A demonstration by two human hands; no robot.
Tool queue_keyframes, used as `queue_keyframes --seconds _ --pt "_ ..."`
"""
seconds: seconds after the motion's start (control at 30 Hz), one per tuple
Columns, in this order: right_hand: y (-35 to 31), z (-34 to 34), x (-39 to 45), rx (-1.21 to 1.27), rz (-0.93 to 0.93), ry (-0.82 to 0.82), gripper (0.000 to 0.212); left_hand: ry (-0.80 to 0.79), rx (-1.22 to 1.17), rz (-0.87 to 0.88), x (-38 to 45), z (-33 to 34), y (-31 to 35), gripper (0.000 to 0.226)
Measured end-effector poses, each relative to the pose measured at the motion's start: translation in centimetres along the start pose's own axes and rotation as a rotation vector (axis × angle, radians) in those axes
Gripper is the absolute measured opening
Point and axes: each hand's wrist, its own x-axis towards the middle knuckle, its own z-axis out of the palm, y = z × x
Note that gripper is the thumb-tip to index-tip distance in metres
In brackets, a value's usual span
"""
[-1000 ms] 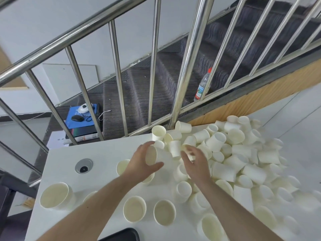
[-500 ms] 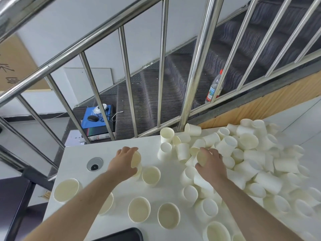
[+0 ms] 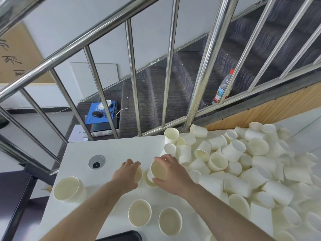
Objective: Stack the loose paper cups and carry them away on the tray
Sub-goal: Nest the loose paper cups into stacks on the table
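L hand (image 3: 127, 176) curled round upright cup (image 3: 139, 174), centre of white table (image 3: 118, 148). R hand (image 3: 171, 174) grips tilted cup (image 3: 158, 170), mouth toward camera, just right; maybe touching. Loose cup pile (image 3: 243, 164) right. Three upright cups near, empty. Dark tray (image 3: 121, 236) near edge.

Two bare hands meet over a white table (image 3: 112, 150): the left hand (image 3: 127, 176) grips one paper cup (image 3: 139, 174), the right hand (image 3: 171, 174) holds a tilted cup (image 3: 158, 169) beside it. A heap of loose cups (image 3: 251, 164) fills the three o'clock side; a dark tray (image 3: 121, 236) edge shows at six o'clock.
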Motion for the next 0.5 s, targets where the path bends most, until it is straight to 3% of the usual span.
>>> queue_keyframes --seconds 0.3,0.5 --pt "0.5 3.4 1.1 -0.132 0.028 -0.240 0.070 0.022 -0.062 -0.012 -0.4 0.4 -0.9 0.073" --pt "1.0 4.6 0.8 -0.113 0.031 -0.236 0.083 0.002 -0.037 0.001 -0.6 0.4 -1.0 0.084"
